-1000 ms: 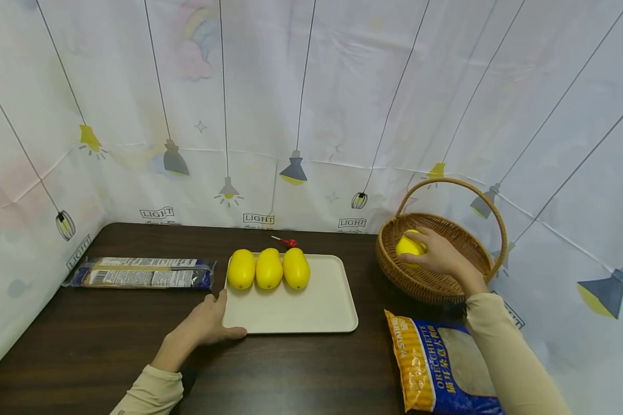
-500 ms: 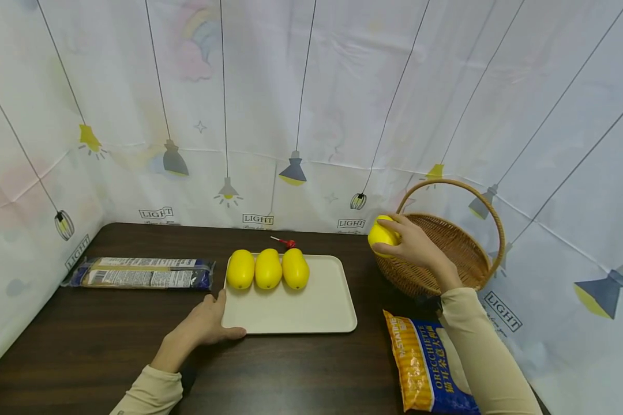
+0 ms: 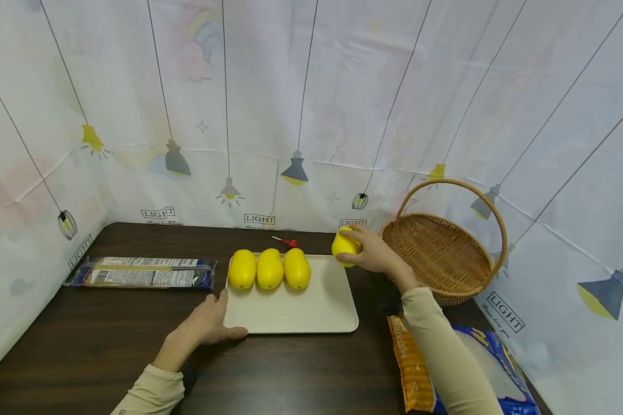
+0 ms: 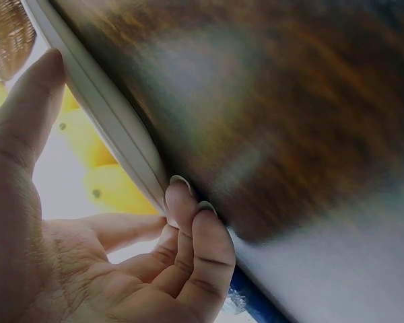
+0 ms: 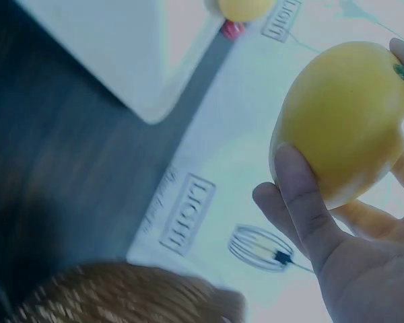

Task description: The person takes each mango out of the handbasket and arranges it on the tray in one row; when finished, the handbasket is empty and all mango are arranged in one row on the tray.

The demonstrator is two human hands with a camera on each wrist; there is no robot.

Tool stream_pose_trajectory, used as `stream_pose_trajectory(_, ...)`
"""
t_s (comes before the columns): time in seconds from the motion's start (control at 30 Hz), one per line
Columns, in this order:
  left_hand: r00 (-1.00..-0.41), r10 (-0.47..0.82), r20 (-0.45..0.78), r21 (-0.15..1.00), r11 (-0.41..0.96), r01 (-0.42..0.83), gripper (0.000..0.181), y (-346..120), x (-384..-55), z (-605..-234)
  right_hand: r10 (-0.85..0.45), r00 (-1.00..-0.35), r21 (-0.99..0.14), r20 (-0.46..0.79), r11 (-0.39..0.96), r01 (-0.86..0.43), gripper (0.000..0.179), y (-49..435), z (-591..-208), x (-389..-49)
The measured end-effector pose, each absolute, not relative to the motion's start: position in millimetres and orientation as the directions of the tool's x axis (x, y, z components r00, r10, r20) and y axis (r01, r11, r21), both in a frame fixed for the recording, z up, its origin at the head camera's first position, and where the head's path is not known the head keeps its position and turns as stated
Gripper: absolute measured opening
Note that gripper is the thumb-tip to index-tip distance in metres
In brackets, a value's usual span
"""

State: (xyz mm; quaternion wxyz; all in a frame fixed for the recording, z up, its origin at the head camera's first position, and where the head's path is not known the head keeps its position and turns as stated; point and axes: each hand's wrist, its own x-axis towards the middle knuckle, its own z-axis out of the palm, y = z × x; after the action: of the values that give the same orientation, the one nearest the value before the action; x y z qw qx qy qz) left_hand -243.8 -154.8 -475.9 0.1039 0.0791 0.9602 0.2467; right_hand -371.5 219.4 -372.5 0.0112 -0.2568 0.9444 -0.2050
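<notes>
My right hand (image 3: 378, 252) holds a smooth yellow oval fruit (image 3: 345, 246) between thumb and fingers, over the far right corner of a cream rectangular tray (image 3: 296, 311). A small green spot marks one end of this fruit (image 5: 343, 124) in the right wrist view. Three similar yellow fruits, the rightmost one (image 3: 297, 269) included, lie side by side along the tray's far left part. At the tray's near left corner my left hand (image 3: 202, 323) grips the edge, thumb along the front and fingers at the left side.
A wicker basket (image 3: 436, 253) with a tall handle stands at the right. Nearer me lies an orange-and-blue pasta bag (image 3: 412, 369), partly under my right sleeve. A long pasta packet (image 3: 142, 272) is at the left, and a red lollipop (image 3: 289, 242) behind the tray.
My right hand has lifted the yellow fruit out of the basket and carried it left to the tray's far right corner. The left hand stays at the tray.
</notes>
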Motion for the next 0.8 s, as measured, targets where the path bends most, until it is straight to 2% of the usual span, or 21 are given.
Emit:
stream_pose_trajectory(0.4, -0.965, 0.203, -0.167, 0.490, 0.866, 0.097, 0.116, -154.6, -244.1, -475.1, -0.464, -0.884, -0.423, -0.055, 0.813, -0.400, 0.070, 197.8, -417.7, -386.4)
stream_pose_trajectory(0.8, -0.967, 0.205, -0.153, 0.494, 0.863, 0.105, 0.117, -155.1, -244.3, -477.8, -0.457, -0.879, -0.408, -0.138, 0.835, -0.370, 0.073, 188.7, -440.9, -386.7)
